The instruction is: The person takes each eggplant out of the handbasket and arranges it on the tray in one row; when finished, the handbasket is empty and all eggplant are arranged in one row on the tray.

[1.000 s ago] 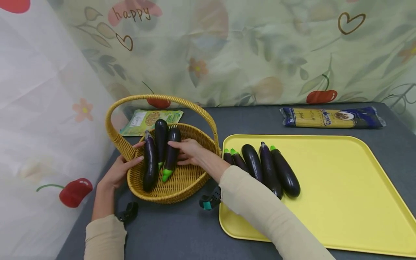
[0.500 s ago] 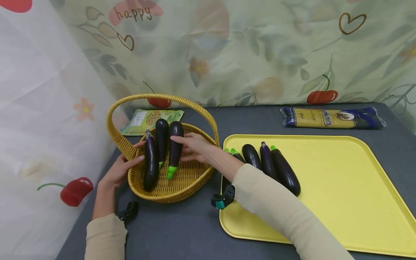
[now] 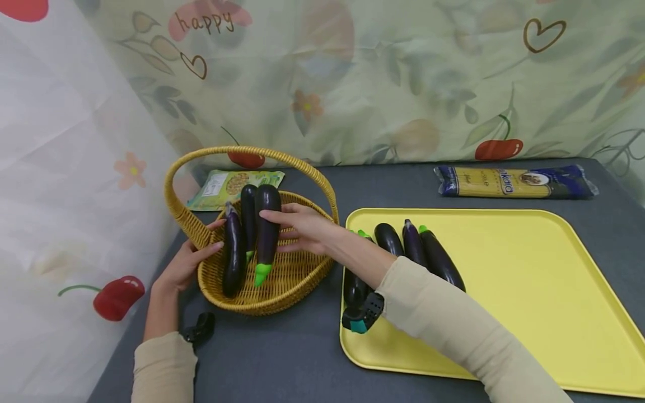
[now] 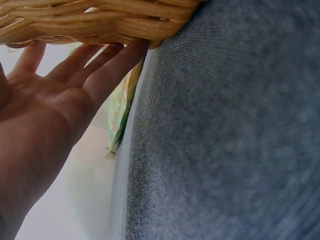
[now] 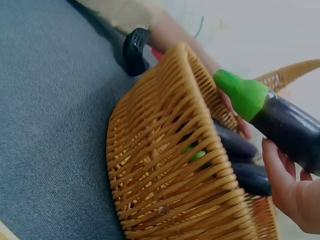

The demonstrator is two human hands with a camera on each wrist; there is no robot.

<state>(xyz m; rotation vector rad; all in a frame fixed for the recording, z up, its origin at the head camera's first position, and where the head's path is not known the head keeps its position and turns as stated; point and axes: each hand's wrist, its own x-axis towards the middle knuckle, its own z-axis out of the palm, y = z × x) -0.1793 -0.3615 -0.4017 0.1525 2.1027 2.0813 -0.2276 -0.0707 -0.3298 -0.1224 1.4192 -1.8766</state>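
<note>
In the head view my right hand (image 3: 304, 226) grips a dark purple eggplant (image 3: 268, 226) with a bright green cap, thumb across its near side. The right wrist view shows this eggplant (image 5: 292, 127) tilted above the rim of the wicker basket (image 3: 302, 285), cap end free. Two more eggplants lie inside: a long one (image 3: 234, 257) with a dull stem at the left, and a green-capped one (image 3: 248, 215) partly covered by the held one. My left hand (image 3: 186, 263) holds the basket's left side by the handle base, fingers (image 4: 112, 67) against the outer weave.
A yellow tray (image 3: 529, 313) stands to the right, with several eggplants (image 3: 440, 260) along its left side, some hidden by my right forearm. Behind the basket lies a green packet (image 3: 214, 190). A pasta packet (image 3: 514, 183) lies behind the tray. The basket's handle (image 3: 252, 150) arches upward.
My right hand has lifted the green-capped eggplant from among the others, first a little right, then back left over the middle one. My left hand has stayed on the basket.
</note>
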